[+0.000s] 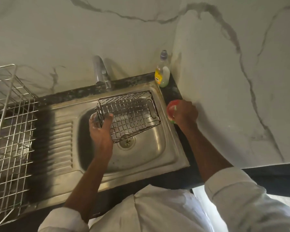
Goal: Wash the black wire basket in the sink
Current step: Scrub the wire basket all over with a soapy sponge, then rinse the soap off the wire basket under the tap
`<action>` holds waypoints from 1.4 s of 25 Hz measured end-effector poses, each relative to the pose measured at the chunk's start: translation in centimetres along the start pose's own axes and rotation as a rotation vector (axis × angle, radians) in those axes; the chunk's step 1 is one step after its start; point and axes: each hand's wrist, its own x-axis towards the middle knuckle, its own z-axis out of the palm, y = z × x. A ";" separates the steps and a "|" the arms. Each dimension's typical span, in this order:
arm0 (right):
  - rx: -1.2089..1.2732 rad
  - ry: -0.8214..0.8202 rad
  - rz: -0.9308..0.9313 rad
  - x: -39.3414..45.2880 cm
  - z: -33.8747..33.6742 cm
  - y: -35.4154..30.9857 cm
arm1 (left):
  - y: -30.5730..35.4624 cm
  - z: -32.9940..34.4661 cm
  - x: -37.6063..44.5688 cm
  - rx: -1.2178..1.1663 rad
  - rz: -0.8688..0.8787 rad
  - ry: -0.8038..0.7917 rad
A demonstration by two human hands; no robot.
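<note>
The black wire basket (132, 114) is tilted over the steel sink (159, 153), its open side facing me and its lower corner near the drain (126, 142). My left hand (100, 129) grips its left end, thumb inside the wires, with soap foam on the fingers. My right hand (184, 112) is at the right edge of the sink, fingers curled over a round red and green soap tub (171, 111) on the dark counter. What the fingers hold inside the tub is hidden.
A chrome tap (101, 72) stands behind the sink. A dish-soap bottle (162, 72) sits in the back right corner against the marble wall. A large metal drying rack (8, 118) stands left of the ribbed drainboard (62, 144).
</note>
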 end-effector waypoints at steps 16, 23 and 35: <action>1.422 -0.861 0.297 -7.3 -1.9 -14.5 | 4.4 -2.5 6.8 0.953 0.257 -0.502; 1.644 -0.837 0.757 -5.5 0.5 -15.6 | 6.2 -0.6 14.2 0.759 0.053 -0.612; 1.679 -0.824 0.838 -2.8 4.7 -15.7 | 2.8 3.4 22.1 0.380 -0.439 -0.411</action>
